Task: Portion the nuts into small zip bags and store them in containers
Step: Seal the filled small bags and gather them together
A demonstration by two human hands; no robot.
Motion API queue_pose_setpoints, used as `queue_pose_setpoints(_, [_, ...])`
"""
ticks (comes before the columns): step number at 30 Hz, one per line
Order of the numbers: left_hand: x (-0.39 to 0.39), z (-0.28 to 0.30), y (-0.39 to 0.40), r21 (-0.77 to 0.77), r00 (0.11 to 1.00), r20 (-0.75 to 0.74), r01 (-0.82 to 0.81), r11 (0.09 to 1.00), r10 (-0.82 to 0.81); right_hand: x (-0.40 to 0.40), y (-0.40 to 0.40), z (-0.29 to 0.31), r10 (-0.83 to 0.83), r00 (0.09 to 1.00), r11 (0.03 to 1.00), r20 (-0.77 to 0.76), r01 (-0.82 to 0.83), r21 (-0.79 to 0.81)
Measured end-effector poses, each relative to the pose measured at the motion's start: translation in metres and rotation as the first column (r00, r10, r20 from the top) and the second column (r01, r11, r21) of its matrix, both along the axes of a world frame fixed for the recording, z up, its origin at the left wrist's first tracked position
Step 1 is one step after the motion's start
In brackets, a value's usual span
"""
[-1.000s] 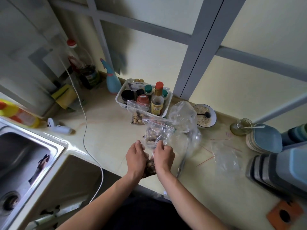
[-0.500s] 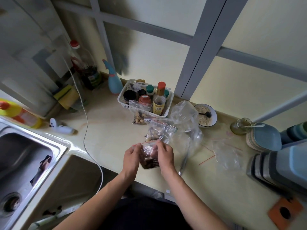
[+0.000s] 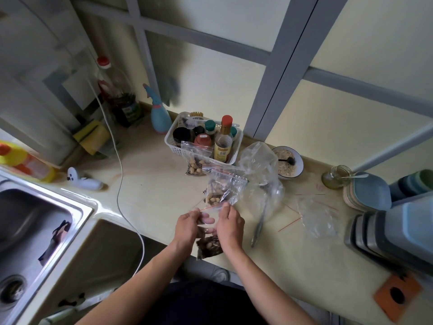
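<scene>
A small zip bag of dark nuts (image 3: 209,247) hangs upright over the counter's front edge. My left hand (image 3: 188,227) and my right hand (image 3: 230,225) pinch its red-striped top from either side. Just behind them lies a second zip bag with pale nuts (image 3: 222,188). A third bag of nuts (image 3: 195,164) leans against the white basket (image 3: 172,146). A large clear plastic bag (image 3: 262,170) stands crumpled to the right. Empty zip bags (image 3: 316,215) lie flat further right.
The basket holds sauce bottles and jars. A bowl of grain with a spoon (image 3: 289,164) and a glass jar (image 3: 336,177) sit at the back right. Stacked containers (image 3: 393,221) fill the right edge. Metal tongs (image 3: 259,225) lie beside my right hand. A sink (image 3: 28,221) and white cable (image 3: 119,179) lie left.
Both hands have lifted the bag of dark nuts from low at the counter edge and moved their grip up to its zip top, spreading slightly apart.
</scene>
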State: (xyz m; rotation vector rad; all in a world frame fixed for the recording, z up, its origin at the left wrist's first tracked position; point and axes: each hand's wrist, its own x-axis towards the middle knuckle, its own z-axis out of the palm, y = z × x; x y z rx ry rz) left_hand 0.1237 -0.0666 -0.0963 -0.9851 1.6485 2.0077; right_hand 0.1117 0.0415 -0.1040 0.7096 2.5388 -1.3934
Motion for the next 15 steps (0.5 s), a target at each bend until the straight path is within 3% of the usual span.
queue_pose_setpoints(4, [0.001, 0.006, 0.002, 0.137, 0.994, 0.105, -0.019, 0.99, 0.005, -0.004, 0.007, 0.008, -0.004, 1.0, 1.0, -0.023, 0.005, 0.03])
queue_pose_setpoints(7, [0.002, 0.003, -0.007, 0.221, 0.987, 0.152, 0.018, 0.975, -0.053, -0.009, 0.017, 0.002, 0.141, 0.99, 0.99, 0.031, -0.141, -0.007])
queue_pose_setpoints(12, [0.009, -0.012, -0.015, 0.109, 0.966, 0.116, 0.22, 0.969, -0.232, -0.008, 0.023, -0.005, 0.405, 0.899, 0.912, 0.164, -0.387, -0.133])
queue_pose_setpoints(15, [0.008, -0.016, -0.015, 0.063, 0.971, 0.111, 0.206, 0.976, -0.212, -0.005, 0.021, -0.002, 0.418, 0.893, 0.901, 0.168, -0.384, -0.201])
